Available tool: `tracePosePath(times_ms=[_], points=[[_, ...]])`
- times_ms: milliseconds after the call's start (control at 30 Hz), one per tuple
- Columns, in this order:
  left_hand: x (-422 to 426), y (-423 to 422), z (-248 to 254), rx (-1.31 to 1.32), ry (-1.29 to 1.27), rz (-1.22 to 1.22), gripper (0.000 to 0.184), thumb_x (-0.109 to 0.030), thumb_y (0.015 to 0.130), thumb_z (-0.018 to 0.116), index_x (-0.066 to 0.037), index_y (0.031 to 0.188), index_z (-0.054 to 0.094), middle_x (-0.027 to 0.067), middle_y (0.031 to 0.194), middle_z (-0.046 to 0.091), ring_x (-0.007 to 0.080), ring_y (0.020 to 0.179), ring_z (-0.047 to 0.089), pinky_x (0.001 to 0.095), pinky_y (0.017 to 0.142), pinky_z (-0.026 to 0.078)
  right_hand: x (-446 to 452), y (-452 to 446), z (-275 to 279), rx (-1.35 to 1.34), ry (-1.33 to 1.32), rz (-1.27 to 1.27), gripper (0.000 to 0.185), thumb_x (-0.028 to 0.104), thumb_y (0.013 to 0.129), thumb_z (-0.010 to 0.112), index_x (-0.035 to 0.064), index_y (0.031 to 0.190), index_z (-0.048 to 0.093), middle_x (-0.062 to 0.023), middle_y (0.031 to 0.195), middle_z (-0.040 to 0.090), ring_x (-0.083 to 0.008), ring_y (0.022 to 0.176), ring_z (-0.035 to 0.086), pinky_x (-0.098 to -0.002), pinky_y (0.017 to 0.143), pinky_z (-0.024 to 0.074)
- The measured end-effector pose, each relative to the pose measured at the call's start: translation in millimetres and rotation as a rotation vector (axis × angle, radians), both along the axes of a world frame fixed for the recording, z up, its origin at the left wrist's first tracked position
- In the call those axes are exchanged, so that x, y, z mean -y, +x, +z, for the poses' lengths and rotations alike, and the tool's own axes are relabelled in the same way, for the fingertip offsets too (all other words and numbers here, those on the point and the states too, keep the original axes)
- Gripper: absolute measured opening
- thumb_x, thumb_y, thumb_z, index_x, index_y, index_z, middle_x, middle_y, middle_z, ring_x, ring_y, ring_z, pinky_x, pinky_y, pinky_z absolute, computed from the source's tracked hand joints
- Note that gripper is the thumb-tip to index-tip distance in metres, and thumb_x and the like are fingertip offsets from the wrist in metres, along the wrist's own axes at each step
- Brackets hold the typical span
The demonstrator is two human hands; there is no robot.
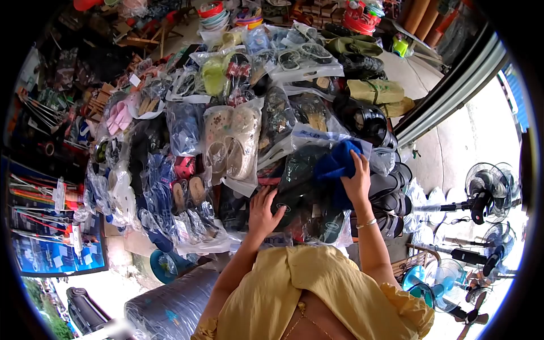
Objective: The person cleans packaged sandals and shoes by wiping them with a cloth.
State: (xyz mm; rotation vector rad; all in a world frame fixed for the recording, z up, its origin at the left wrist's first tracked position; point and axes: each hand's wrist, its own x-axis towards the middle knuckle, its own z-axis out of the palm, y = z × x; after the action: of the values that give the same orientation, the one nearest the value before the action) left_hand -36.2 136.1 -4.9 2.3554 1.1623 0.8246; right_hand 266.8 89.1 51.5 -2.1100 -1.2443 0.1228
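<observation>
We get harsh daylight from the right, washing out the pavement (453, 136); glare flecks the plastic bags (299, 170), the upper left is dim, and black rims our fisheye-curved view.

The right hand (358, 181) holds the blue cloth (335, 161) by its right side. Below and left of the cloth, the left hand (264, 213) rests on dark bagged footwear (297, 195). Cream shoes (245, 123) lie left of the cloth; black sandals (390, 201) and fans (481, 205) stand to its right.
</observation>
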Motion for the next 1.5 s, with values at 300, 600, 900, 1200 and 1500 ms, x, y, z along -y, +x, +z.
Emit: tracePosePath(times_ms=[300,600,900,1200,1500], points=[[0.9,1.1,0.0,0.007,-0.012,0.009,0.059,-0.035,0.086,0.072,-0.008,0.135,0.055,0.0190,0.139,0.054,0.0386,0.131,0.049,0.0517,0.107,0.039,8.8,-38.4,21.2,0.055,-0.080,0.244,0.089,-0.002,0.059,0.078,0.0181,0.142,0.053,-0.0190,0.144,0.048,-0.0426,0.131,0.048,-0.0456,0.108,0.0451],[1.3,-1.9,2.9,0.006,-0.029,0.006,0.060,-0.037,0.087,0.071,-0.008,0.136,0.054,0.0194,0.140,0.054,0.0387,0.133,0.048,0.0523,0.108,0.038,-6.1,-39.7,49.2,0.022,0.067,0.223,0.084,-0.001,0.062,0.078,0.0161,0.141,0.055,-0.0205,0.144,0.048,-0.0432,0.129,0.049,-0.0445,0.108,0.0451],[0.0,-1.8,2.6,0.002,-0.038,-0.012,0.061,-0.037,0.087,0.071,-0.008,0.138,0.053,0.0194,0.142,0.052,0.0388,0.134,0.047,0.0532,0.109,0.037,-16.3,-50.8,42.9,-0.007,-0.044,0.255,0.088,0.003,0.061,0.079,0.0188,0.143,0.052,-0.0182,0.143,0.050,-0.0427,0.128,0.050,-0.0465,0.104,0.0487],[-0.2,-0.7,0.3,-0.030,-0.047,-0.007,0.061,-0.035,0.087,0.071,-0.005,0.137,0.053,0.0205,0.142,0.052,0.0402,0.134,0.046,0.0525,0.110,0.035,-22.7,-70.8,14.4,0.133,-0.042,0.421,0.087,0.007,0.060,0.081,0.0192,0.141,0.052,-0.0171,0.141,0.049,-0.0412,0.117,0.053,-0.0457,0.099,0.0509],[1.9,-2.4,2.9,-0.020,-0.063,-0.009,0.060,-0.033,0.087,0.071,-0.002,0.134,0.053,0.0212,0.142,0.051,0.0400,0.136,0.044,0.0534,0.110,0.035,-19.5,-89.6,23.5,0.152,-0.025,0.597,0.084,0.007,0.062,0.077,0.0202,0.142,0.053,-0.0176,0.140,0.050,-0.0417,0.118,0.053,-0.0468,0.100,0.0509]])
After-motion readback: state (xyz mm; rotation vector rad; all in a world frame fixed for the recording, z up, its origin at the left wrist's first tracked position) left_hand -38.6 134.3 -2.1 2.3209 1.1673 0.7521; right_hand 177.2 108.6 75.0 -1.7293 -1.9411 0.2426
